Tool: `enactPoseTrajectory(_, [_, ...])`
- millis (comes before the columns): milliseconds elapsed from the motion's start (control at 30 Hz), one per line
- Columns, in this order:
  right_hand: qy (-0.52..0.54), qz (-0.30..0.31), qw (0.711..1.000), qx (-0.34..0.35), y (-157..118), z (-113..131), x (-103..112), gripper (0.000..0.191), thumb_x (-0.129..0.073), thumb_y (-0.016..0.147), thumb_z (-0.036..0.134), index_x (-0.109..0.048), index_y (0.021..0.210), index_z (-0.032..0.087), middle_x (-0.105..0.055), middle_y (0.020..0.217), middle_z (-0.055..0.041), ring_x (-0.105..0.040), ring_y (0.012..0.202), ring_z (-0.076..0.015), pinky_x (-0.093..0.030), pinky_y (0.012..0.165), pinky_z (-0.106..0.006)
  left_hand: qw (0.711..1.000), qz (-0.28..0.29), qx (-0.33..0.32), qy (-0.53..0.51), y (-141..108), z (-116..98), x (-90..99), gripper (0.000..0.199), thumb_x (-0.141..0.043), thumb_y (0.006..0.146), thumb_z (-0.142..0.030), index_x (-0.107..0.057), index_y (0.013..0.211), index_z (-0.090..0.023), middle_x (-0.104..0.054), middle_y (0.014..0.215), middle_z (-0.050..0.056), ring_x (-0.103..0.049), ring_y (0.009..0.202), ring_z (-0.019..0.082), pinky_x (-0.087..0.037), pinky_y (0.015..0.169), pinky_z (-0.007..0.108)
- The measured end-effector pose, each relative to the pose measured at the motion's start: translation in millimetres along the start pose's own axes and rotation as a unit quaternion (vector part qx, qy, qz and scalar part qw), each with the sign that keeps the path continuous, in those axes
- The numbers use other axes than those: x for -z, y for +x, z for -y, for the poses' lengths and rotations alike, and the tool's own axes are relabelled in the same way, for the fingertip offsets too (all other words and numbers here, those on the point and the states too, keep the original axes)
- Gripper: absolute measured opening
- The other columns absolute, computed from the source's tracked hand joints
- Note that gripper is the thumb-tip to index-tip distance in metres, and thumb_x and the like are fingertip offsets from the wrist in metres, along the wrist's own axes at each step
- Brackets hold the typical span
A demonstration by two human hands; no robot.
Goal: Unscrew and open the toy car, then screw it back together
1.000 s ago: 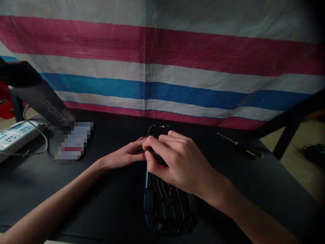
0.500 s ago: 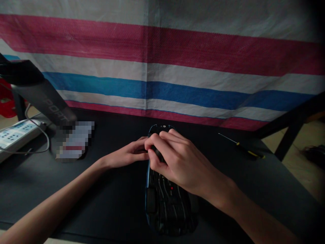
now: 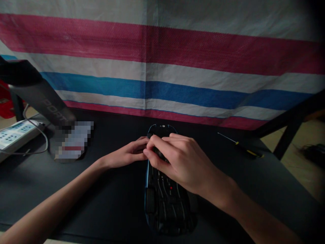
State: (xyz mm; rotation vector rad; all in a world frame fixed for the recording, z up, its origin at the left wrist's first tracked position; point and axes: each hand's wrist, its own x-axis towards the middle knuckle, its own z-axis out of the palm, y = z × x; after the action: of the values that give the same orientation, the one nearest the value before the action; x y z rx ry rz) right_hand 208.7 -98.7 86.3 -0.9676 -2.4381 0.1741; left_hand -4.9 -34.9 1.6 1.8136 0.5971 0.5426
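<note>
A toy car (image 3: 170, 206) with blue edges lies upside down on the black table (image 3: 111, 200), its black underside facing up and a small red spot near its middle. My left hand (image 3: 129, 153) rests against the car's left side near the far end, its fingertips partly hidden behind my right hand. Over the car's far half, my right hand (image 3: 177, 156) is bent with thumb and fingers pinched together; whatever is between the fingertips is too hidden to name. To the right lies a screwdriver (image 3: 247, 149) with a black and yellow handle.
At the left stand a grey bottle (image 3: 48, 98) with a black top and a white power strip (image 3: 17, 134) with a cable. A blurred, pixelated item (image 3: 76, 140) lies beside the bottle. A striped sheet (image 3: 162, 67) hangs behind the table.
My right hand's fingers have shifted slightly over the car, with the thumb closer to the forefinger. My left hand and the car look almost unchanged.
</note>
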Motion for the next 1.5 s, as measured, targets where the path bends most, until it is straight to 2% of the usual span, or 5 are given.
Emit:
enactPoseTrajectory(200, [-0.008, -0.004, 1.000, 0.022, 0.2, -3.3, 0.9, 0.014, -0.047, 0.094, 0.012, -0.056, 0.104, 0.016, -0.067, 0.099, -0.0078, -0.060, 0.092, -0.0216, -0.045, 0.088, -0.038, 1.000, 0.001, 0.016, -0.010, -0.3, -1.1, -0.6, 0.041, -0.063, 0.095, -0.042, -0.060, 0.131, -0.022, -0.061, 0.129, 0.009, -0.053, 0.127, 0.028, -0.043, 0.107, 0.039])
enactPoseTrajectory(367, [-0.055, -0.027, 0.998, 0.021, 1.2, -5.8, -2.3, 0.017, -0.044, 0.104, 0.024, -0.058, 0.098, 0.018, -0.065, 0.080, -0.0036, -0.059, 0.075, -0.0188, -0.045, 0.081, -0.037, 0.999, -0.010, 0.028, -0.020, -0.3, -2.5, -2.4, 0.042, -0.063, 0.095, -0.043, -0.061, 0.130, -0.021, -0.063, 0.127, 0.008, -0.054, 0.126, 0.027, -0.044, 0.107, 0.039])
enactPoseTrajectory(533, [-0.017, -0.011, 0.999, 0.029, 1.7, -4.2, 1.0, 0.013, -0.048, 0.095, 0.013, -0.058, 0.104, 0.017, -0.068, 0.099, -0.0074, -0.060, 0.094, -0.0223, -0.044, 0.088, -0.039, 0.999, -0.009, 0.017, -0.029, -0.4, -1.7, -2.6, 0.044, -0.066, 0.094, -0.043, -0.059, 0.132, -0.021, -0.059, 0.135, 0.009, -0.052, 0.129, 0.028, -0.043, 0.108, 0.040])
enactPoseTrajectory(1167, [0.018, 0.017, 1.000, -0.018, 0.6, -9.4, 4.6, 0.011, -0.047, 0.104, 0.023, -0.057, 0.104, 0.019, -0.069, 0.095, -0.0042, -0.063, 0.087, -0.0185, -0.044, 0.091, -0.038, 0.997, -0.005, 0.023, -0.069, 0.9, -1.3, -2.0, 0.041, -0.067, 0.093, -0.039, -0.059, 0.129, -0.022, -0.060, 0.132, 0.008, -0.052, 0.129, 0.027, -0.042, 0.108, 0.040])
enactPoseTrajectory(1500, [0.041, 0.022, 0.999, -0.012, -0.2, -5.7, 9.3, 0.020, -0.057, 0.089, 0.010, -0.056, 0.106, 0.020, -0.066, 0.102, -0.0041, -0.061, 0.098, -0.0205, -0.044, 0.094, -0.037, 0.997, -0.003, 0.024, -0.075, 0.8, -2.7, -3.2, 0.038, -0.067, 0.093, -0.040, -0.061, 0.125, -0.021, -0.063, 0.126, 0.007, -0.052, 0.128, 0.027, -0.043, 0.108, 0.040])
